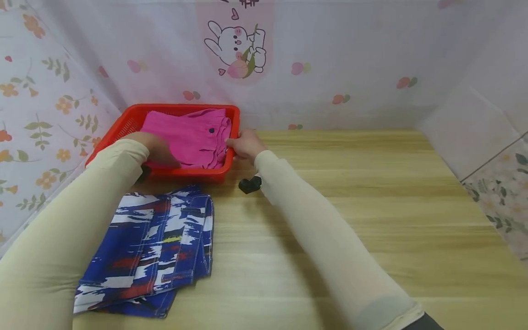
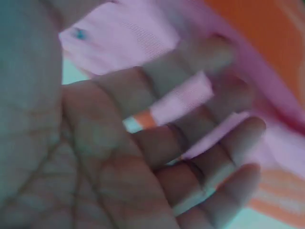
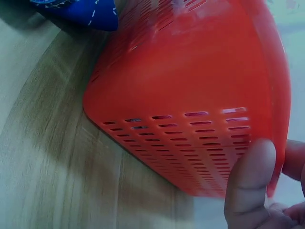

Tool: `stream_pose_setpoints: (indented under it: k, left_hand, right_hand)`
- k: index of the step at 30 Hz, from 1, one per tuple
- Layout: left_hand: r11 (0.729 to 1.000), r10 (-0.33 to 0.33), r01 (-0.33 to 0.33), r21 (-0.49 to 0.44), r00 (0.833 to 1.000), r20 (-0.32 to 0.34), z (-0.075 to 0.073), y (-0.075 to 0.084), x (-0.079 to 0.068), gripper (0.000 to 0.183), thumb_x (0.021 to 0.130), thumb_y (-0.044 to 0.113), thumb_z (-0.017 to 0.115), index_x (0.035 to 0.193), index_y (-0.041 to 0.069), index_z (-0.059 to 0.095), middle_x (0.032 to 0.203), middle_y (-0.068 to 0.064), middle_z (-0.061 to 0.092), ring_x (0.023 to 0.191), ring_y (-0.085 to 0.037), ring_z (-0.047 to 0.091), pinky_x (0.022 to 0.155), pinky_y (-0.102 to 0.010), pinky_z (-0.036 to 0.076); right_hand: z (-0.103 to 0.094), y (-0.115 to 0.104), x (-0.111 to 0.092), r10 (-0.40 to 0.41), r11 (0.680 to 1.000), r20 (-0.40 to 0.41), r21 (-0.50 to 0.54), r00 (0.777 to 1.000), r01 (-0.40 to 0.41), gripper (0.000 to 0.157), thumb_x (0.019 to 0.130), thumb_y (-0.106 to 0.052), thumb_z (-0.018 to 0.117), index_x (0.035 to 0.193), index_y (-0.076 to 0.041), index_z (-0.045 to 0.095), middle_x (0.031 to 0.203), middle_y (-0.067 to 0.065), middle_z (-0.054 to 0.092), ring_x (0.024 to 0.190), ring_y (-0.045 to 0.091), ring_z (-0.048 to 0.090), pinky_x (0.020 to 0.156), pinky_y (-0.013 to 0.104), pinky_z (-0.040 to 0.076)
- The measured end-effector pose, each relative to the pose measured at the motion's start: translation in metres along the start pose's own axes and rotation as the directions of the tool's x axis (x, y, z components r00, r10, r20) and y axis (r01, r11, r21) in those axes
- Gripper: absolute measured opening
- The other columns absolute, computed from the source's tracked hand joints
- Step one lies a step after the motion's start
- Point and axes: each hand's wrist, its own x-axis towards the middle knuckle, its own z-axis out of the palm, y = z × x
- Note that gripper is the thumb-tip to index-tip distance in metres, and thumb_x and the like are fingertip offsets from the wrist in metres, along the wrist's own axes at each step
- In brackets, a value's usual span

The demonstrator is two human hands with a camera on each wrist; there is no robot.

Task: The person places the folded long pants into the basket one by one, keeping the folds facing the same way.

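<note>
A folded pink garment [image 1: 185, 135] with a dark button lies inside the red plastic basket [image 1: 128, 110]. My left hand [image 1: 161, 150] reaches over the basket's near side onto the garment. In the left wrist view that hand's fingers [image 2: 190, 133] are spread and nearly straight over the pink cloth. At the basket's right side my right hand [image 1: 248, 145] pinches the rim, thumb [image 3: 252, 176] outside and fingers on the inner side. Just in front of the basket, a folded garment with blue, white and red print [image 1: 161, 247] lies on the table, partly behind my left sleeve.
The wooden tabletop [image 1: 371, 206] stretches to the right of the basket. A white curtain [image 1: 330, 55] with a rabbit print hangs behind it. Floral cloth [image 1: 45, 114] borders the left side, close to the basket.
</note>
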Motion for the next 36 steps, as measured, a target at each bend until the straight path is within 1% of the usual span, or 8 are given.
stream_pose_setpoints:
  k: [4, 9, 13, 19, 21, 27, 30, 36]
  left_hand:
    - [0.942, 0.230, -0.243, 0.232, 0.970, 0.080, 0.004, 0.025, 0.008, 0.038, 0.075, 0.032, 0.073, 0.104, 0.008, 0.065, 0.091, -0.009, 0.062, 0.086, -0.028, 0.055, 0.069, -0.038, 0.051]
    - [0.879, 0.257, -0.307, 0.364, 0.950, 0.180, 0.011, 0.056, 0.019, 0.014, 0.080, 0.018, 0.062, 0.091, 0.012, 0.068, 0.083, -0.007, 0.061, 0.078, -0.023, 0.054, 0.063, -0.030, 0.047]
    - [0.850, 0.144, -0.219, 0.480, 0.972, 0.187, 0.016, 0.068, 0.043, 0.014, 0.079, 0.019, 0.061, 0.089, 0.013, 0.068, 0.083, -0.008, 0.060, 0.075, -0.022, 0.053, 0.060, -0.030, 0.043]
    - [0.955, -0.129, 0.100, 0.278, 0.988, 0.089, 0.025, 0.062, 0.109, 0.056, 0.055, 0.035, 0.083, 0.100, 0.010, 0.064, 0.091, -0.012, 0.058, 0.078, -0.027, 0.056, 0.061, -0.036, 0.050]
    - [0.969, -0.155, 0.141, 0.202, 0.986, 0.058, 0.026, 0.064, 0.106, 0.068, 0.047, 0.038, 0.086, 0.103, 0.009, 0.061, 0.093, -0.013, 0.057, 0.078, -0.028, 0.057, 0.061, -0.037, 0.052]
    - [0.929, 0.132, -0.162, 0.332, 0.985, 0.109, 0.018, 0.082, 0.041, 0.039, 0.069, 0.028, 0.076, 0.102, 0.012, 0.064, 0.090, -0.008, 0.061, 0.081, -0.025, 0.056, 0.064, -0.032, 0.051]
    - [0.869, 0.314, -0.304, 0.390, 0.949, 0.039, 0.014, 0.083, 0.057, 0.036, 0.070, 0.030, 0.077, 0.099, 0.013, 0.066, 0.084, -0.006, 0.063, 0.078, -0.024, 0.056, 0.066, -0.033, 0.050]
    - [0.911, 0.305, -0.257, 0.322, 0.947, -0.106, 0.011, 0.090, 0.071, 0.059, 0.062, 0.038, 0.083, 0.110, 0.014, 0.059, 0.100, -0.007, 0.057, 0.093, -0.026, 0.050, 0.080, -0.043, 0.048]
  right_hand:
    - [0.002, -0.001, 0.000, 0.004, 1.000, 0.020, 0.018, 1.000, -0.004, 0.024, 0.093, -0.023, 0.055, 0.105, -0.002, 0.050, 0.080, 0.011, 0.060, 0.056, 0.019, 0.057, 0.054, 0.025, 0.050]
    - [-0.001, -0.002, 0.000, 0.006, 0.999, 0.027, 0.034, 1.000, -0.007, 0.023, 0.093, -0.022, 0.054, 0.103, -0.002, 0.051, 0.078, 0.011, 0.061, 0.059, 0.023, 0.058, 0.055, 0.027, 0.051]
    - [-0.004, -0.002, 0.000, 0.007, 0.999, 0.042, 0.047, 0.999, -0.009, 0.025, 0.093, -0.023, 0.055, 0.104, -0.002, 0.049, 0.079, 0.012, 0.061, 0.057, 0.021, 0.057, 0.062, 0.031, 0.053]
    - [-0.006, 0.003, 0.002, -0.006, 0.999, 0.071, 0.037, 0.997, 0.003, 0.024, 0.093, -0.024, 0.055, 0.102, -0.002, 0.051, 0.075, 0.011, 0.061, 0.055, 0.021, 0.057, 0.058, 0.030, 0.052]
    - [-0.006, 0.005, 0.002, -0.011, 0.999, 0.083, 0.042, 0.997, 0.008, 0.023, 0.093, -0.024, 0.055, 0.101, -0.002, 0.052, 0.074, 0.011, 0.061, 0.053, 0.021, 0.056, 0.061, 0.033, 0.052]
    - [-0.004, 0.008, 0.001, -0.029, 0.999, 0.072, 0.043, 0.997, 0.026, 0.022, 0.093, -0.023, 0.055, 0.098, -0.002, 0.053, 0.074, 0.012, 0.061, 0.057, 0.024, 0.057, 0.057, 0.031, 0.052]
    - [-0.004, 0.008, 0.002, -0.033, 0.998, 0.058, 0.050, 0.998, 0.030, 0.020, 0.093, -0.022, 0.055, 0.096, -0.002, 0.053, 0.073, 0.011, 0.060, 0.059, 0.026, 0.058, 0.050, 0.026, 0.050]
    - [-0.003, 0.008, 0.001, -0.078, 0.997, 0.042, 0.009, 0.996, 0.077, 0.021, 0.094, -0.022, 0.053, 0.093, -0.001, 0.056, 0.072, 0.011, 0.061, 0.050, 0.018, 0.055, 0.056, 0.031, 0.051]
